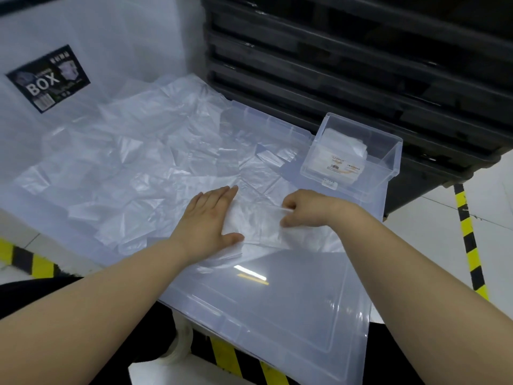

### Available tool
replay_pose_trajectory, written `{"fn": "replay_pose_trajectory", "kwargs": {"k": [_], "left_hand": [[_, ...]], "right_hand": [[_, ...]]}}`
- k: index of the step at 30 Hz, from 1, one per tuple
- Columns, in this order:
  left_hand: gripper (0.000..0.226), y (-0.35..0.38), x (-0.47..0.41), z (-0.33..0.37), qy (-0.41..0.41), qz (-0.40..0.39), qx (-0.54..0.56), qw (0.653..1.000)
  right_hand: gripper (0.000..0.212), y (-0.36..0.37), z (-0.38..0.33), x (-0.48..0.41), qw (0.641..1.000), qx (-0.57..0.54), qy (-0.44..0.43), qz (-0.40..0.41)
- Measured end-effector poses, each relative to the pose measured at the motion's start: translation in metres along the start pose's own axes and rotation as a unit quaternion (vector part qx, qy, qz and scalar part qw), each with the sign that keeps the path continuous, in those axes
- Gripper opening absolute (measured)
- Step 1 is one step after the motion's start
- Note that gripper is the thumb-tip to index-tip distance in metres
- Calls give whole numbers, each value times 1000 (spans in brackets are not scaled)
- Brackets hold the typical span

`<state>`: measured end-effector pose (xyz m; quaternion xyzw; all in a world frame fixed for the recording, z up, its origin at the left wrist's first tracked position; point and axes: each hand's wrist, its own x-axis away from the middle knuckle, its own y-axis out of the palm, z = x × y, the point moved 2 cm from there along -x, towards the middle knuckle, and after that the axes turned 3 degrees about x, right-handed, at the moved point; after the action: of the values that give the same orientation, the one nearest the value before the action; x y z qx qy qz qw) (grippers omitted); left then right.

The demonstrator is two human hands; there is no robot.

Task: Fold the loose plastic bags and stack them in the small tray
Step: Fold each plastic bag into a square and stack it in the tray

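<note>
Our left hand [211, 215] lies flat, fingers straight and together, pressing down on the left part of a clear plastic bag [258, 226]. Our right hand [305, 208] has its fingers curled and pinches the right edge of the same bag. The bag lies partly folded between our hands on a translucent plastic lid [277, 307] that serves as our work surface. Beyond and to the left of our hands, the loose bags [133, 157] spread in a crumpled heap over the far part of the lid. To the right, near the lid's far corner, the small tray [384, 176] stands upright with folded bags [344, 145] stacked inside. Black crates [361, 65] are piled behind it. A pale storage box [111, 37] with a "BOX" label [48, 79] stands at the far left, and yellow-and-black striped tape [469, 240] runs along the floor.
</note>
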<state>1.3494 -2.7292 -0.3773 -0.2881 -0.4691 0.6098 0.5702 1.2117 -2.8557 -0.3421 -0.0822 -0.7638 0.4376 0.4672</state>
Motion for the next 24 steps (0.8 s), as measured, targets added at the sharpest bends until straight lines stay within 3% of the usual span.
{"fn": "replay_pose_trajectory", "kwargs": {"k": [5,8,12,17,21,24], "left_hand": [[94,-5,2,-2,-5,-3,18,1000],[94,-5,4,-2,-16,-14,24,999],[95,-7,5,-1,-19,-10,27,999],[97,-9,5,-1,-17,1,24,1000],[93,-14,4,-2,-3,66,54,996],[89,-20,4,1,-3,137,105,985]], "right_hand": [[15,3,4,10,996,-79,-31,10],[24,6,4,13,998,-66,-20,10],[15,8,2,14,1000,-11,-1,-1],[30,9,5,21,1000,-21,0,-14],[25,2,10,33,989,-131,-50,51],[14,-1,14,41,951,-281,-74,107]]}}
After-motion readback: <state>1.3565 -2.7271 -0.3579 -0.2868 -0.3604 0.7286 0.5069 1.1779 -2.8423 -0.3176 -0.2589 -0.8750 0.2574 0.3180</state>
